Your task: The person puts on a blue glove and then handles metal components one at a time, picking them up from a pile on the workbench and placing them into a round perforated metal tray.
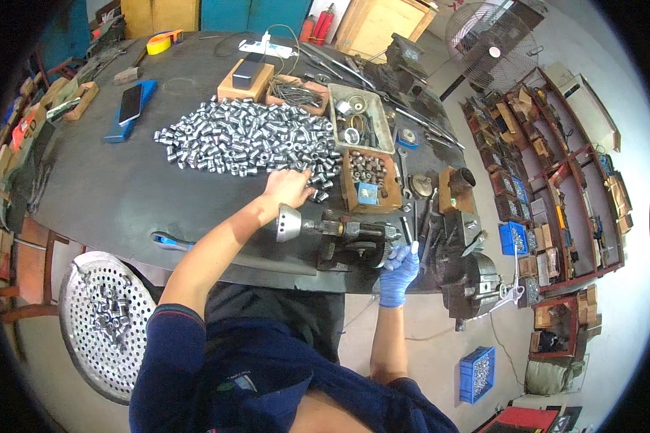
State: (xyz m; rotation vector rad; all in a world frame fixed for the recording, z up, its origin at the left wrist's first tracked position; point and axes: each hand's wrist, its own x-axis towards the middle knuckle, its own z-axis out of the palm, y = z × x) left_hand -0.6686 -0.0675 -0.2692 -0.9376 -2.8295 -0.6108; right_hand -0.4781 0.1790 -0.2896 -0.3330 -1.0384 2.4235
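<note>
My bare left hand [287,187] reaches to the near right edge of a heap of short, shiny metal sleeves [245,137]. Its fingers are curled in among the pieces; what they pinch is hidden. A blue glove covers my right hand [399,273], which is closed round the crank handle [414,247] of a small hand-cranked machine [357,234]; only the handle's pale end shows. On the machine's left end sits a silver cone-shaped head [289,223] with holes, just below my left wrist.
Beyond the machine stand a box of brownish fittings [372,180] and a tray of tools [361,115]. A vise [473,278] is at the bench's right. A phone [131,105] lies far left. Below left, a perforated metal stool [87,339] carries more sleeves.
</note>
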